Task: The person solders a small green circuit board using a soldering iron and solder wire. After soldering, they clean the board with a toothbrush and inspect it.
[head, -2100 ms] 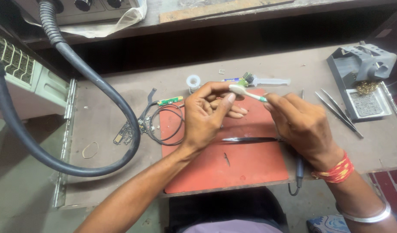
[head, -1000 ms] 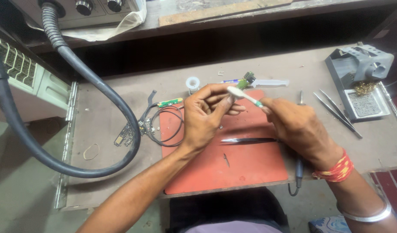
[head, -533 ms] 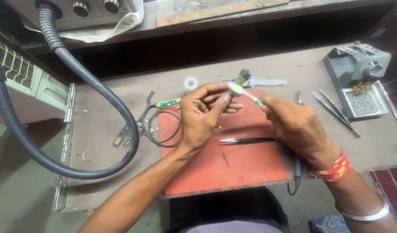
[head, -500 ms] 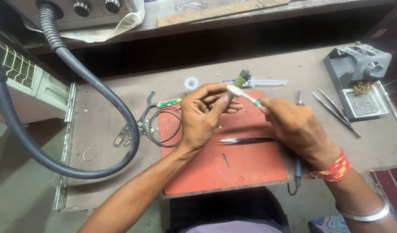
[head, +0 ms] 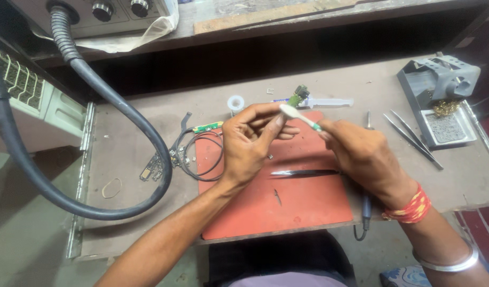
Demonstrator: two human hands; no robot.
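Note:
My right hand point(head: 364, 154) holds a small white and green brush point(head: 300, 117) by its handle, head pointing left. My left hand point(head: 252, 141) is curled just under the brush head, fingers pinched together; whatever small part sits between them is hidden. Both hands hover over a red work mat point(head: 303, 204). Black tweezers point(head: 303, 172) lie on the mat between my wrists. A small dark screw-like piece point(head: 277, 196) lies lower on the mat.
A thick black hose point(head: 122, 114) loops at left. A coil of thin black wire point(head: 199, 154) and small circuit boards point(head: 154, 167) sit left of the mat. A soldering stand with brass wool point(head: 441, 98) and metal tweezers point(head: 412, 138) are at right. A solder spool point(head: 235, 102) lies behind.
The brush head has shifted slightly back and forth against my left fingertips. Both hands stay in the same place over the mat.

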